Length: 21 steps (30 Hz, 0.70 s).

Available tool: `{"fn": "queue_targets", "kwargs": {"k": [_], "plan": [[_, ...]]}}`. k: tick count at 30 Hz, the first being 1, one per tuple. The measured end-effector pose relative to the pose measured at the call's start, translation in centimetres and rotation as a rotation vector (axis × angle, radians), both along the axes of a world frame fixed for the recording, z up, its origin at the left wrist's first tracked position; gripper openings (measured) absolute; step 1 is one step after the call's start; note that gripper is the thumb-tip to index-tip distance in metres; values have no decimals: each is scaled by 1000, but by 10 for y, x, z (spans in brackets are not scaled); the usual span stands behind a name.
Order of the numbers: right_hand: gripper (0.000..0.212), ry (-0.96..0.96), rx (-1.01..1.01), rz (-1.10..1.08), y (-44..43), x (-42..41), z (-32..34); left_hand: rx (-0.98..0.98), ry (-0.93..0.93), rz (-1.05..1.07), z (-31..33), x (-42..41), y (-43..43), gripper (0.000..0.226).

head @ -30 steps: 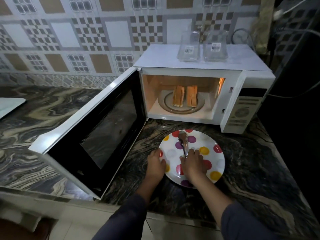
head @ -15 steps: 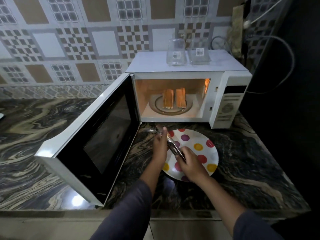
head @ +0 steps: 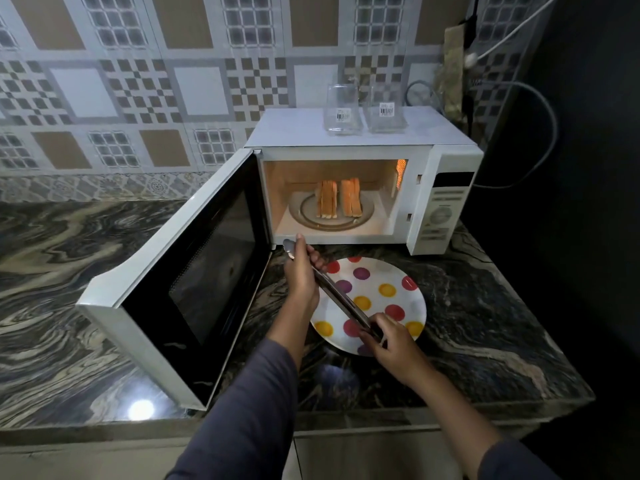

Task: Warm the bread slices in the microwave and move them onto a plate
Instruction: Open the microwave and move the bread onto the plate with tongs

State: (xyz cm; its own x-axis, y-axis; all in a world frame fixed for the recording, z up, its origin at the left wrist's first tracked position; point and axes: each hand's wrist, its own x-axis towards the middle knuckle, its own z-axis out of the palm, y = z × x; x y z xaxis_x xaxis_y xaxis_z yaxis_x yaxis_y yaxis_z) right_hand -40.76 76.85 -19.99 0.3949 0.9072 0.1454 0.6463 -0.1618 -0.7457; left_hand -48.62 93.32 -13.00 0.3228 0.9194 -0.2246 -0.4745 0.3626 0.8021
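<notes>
The microwave (head: 294,136) is being left with its door (head: 207,265) swung wide and the cavity lit. The bread slices (head: 327,200) are still standing on edge on the turntable, none yet on the spotted plate (head: 391,268) just in front. The tongs (head: 341,297), lying on that plate a second ago, are now being held clear above it and aimed at the opening, gripped near the tip by the curled left hand (head: 302,275) and pinched at the rear by the right hand (head: 389,339); the transfer is judged about to begin.
</notes>
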Motion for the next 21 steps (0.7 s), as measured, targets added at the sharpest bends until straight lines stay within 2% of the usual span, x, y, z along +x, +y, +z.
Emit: {"fn": "queue_targets", "kwargs": {"k": [4, 9, 13, 15, 18, 21], "plan": [[21, 73, -1, 3, 1, 1, 3, -3, -24, -28, -2, -3, 1, 39], [14, 204, -176, 97, 10, 6, 13, 38, -55, -149, -1, -2, 2, 39], [18, 415, -243, 147, 25, 0, 34, 75, -75, -312, 6, 3, 2, 39], [12, 529, -226, 168, 31, -5, 42, 96, -59, -359, 7, 5, 3, 39], [22, 707, -172, 166, 36, -8, 42, 150, 32, -373, 6, 3, 9, 39], [25, 710, -183, 136, 40, 0, 39, 249, 204, -330, 1, -1, 16, 49]]}}
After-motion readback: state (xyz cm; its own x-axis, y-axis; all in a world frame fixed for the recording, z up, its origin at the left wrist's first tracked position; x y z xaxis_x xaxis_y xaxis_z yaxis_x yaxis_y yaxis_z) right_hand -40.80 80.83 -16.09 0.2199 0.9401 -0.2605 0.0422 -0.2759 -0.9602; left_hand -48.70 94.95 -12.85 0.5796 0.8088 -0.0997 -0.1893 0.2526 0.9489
